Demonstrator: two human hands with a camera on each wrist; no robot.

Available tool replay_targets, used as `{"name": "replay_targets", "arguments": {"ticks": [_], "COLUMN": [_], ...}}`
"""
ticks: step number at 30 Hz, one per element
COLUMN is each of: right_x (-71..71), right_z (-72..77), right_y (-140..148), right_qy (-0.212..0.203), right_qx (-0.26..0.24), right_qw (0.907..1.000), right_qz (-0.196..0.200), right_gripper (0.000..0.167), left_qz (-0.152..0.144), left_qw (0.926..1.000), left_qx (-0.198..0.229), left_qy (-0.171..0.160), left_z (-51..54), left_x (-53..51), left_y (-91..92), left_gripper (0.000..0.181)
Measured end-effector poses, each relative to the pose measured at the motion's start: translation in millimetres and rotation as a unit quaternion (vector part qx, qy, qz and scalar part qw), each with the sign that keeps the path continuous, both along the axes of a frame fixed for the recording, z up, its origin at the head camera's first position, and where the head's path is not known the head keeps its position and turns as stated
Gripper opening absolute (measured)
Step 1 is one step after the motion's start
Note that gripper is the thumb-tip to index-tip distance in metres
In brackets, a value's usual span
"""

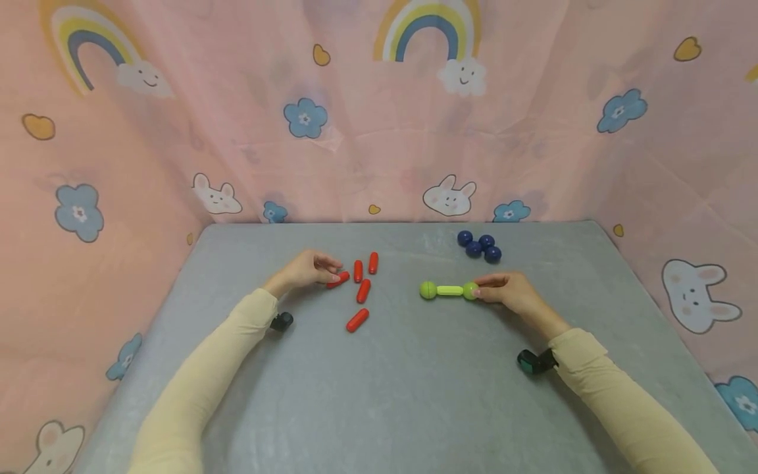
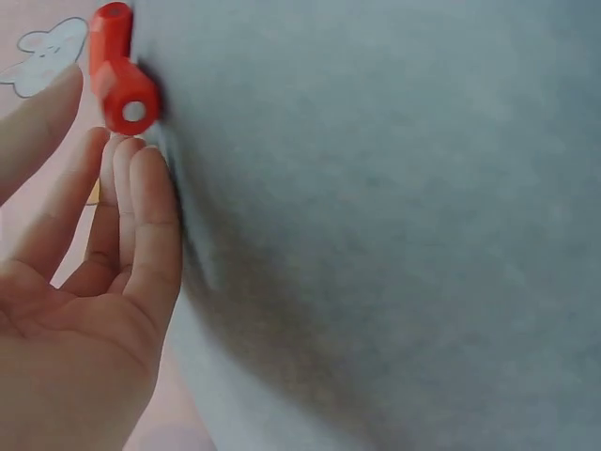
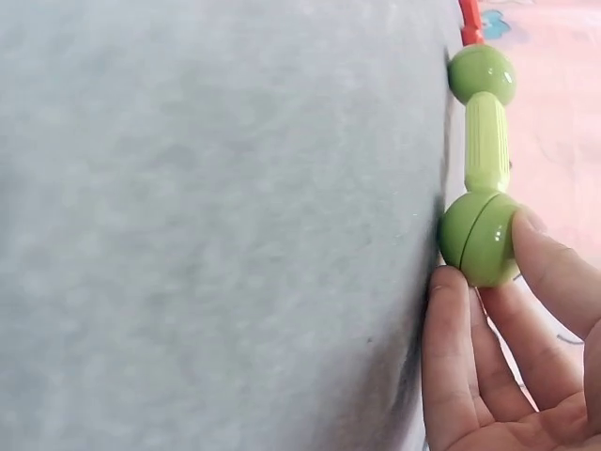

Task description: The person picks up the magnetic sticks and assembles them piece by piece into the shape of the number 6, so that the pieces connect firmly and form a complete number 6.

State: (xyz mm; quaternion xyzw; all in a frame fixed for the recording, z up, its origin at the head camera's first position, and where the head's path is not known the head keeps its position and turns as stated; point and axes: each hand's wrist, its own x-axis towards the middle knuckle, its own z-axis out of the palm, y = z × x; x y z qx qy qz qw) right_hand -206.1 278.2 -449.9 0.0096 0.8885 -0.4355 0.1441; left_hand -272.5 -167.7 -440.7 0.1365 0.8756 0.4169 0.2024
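Green plastic is filling the grip on the right: the right hand (image 1: 512, 289) is pinching the right green ball (image 1: 470, 291) between thumb and fingertips, while a pale green rod (image 1: 450, 290) is joining it to the left green ball (image 1: 428, 289), the joined piece lying crosswise near the middle of the grey tabletop (image 1: 379, 395). On the left, the left hand (image 1: 308, 268) is holding its fingers loose and unclenched at the end of a slanting red rod (image 1: 343, 278); firm contact is not showing in the wrist view. To the right of that rod, 4 loose red rods (image 1: 364, 291) are lying apart, and dark blue balls (image 1: 473, 249) are clustering at the far right. For good handling, the right thumb should probably be pressing across the ball's centre, since a round surface may be rolling under an off-centre pinch. If the left fingers are taking that rod, they should be meeting its long sides evenly, leaving the pale-tipped end uncovered and the neighbouring rods undisturbed.
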Motion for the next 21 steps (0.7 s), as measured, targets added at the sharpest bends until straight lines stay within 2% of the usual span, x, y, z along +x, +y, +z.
{"name": "replay_targets", "arguments": {"ticks": [9, 16, 21], "right_x": [-10.6, -16.0, -17.9], "right_z": [0.5, -2.6, -5.5], "right_y": [-5.9, -10.3, -10.0], "right_qy": [0.021, 0.012, 0.012], "right_qx": [0.014, -0.002, -0.008], "right_qw": [0.9997, 0.9999, 0.9999], "right_qz": [0.004, -0.001, -0.002], "right_gripper": [0.054, 0.053, 0.052], "left_qz": [0.002, 0.004, -0.001], "left_qw": [0.9997, 0.9997, 0.9995], "left_qx": [-0.014, -0.019, -0.025], "left_qy": [0.017, 0.012, 0.020], "left_z": [-4.7, -5.7, -5.7], "left_x": [0.9, -0.2, -0.1], "left_y": [2.0, 3.9, 4.8], "left_gripper": [0.033, 0.031, 0.030]}}
